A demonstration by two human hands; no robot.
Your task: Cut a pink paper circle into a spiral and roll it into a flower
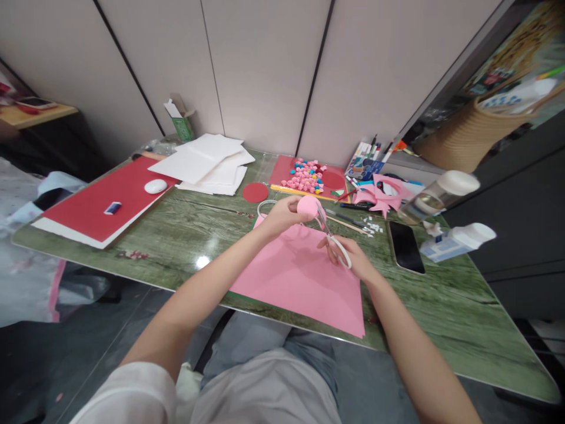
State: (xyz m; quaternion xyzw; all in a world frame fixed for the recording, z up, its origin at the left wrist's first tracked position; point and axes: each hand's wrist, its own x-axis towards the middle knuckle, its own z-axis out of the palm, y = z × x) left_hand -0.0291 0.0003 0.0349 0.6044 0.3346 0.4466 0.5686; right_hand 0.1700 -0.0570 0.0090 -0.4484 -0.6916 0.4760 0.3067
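Note:
My left hand (283, 215) pinches a small piece of pink paper (308, 205) with a rounded edge, held up over the table. In my right hand (346, 254) is a pair of scissors (339, 249) with white handles, its blades at the right edge of that piece. Whether the blades are apart is hard to tell. Beneath both hands lie large pink sheets (304, 282), near the table's front edge. A red paper circle (255, 192) rests just beyond my left hand.
Pink and blue beads (306, 176) lie on a red sheet at the back. Pink scraps (382, 194), a phone (406, 246), a clear bottle (435, 197) and a white bottle (459, 241) stand or lie right. White sheets (203, 160) and a red board (103, 203) are left.

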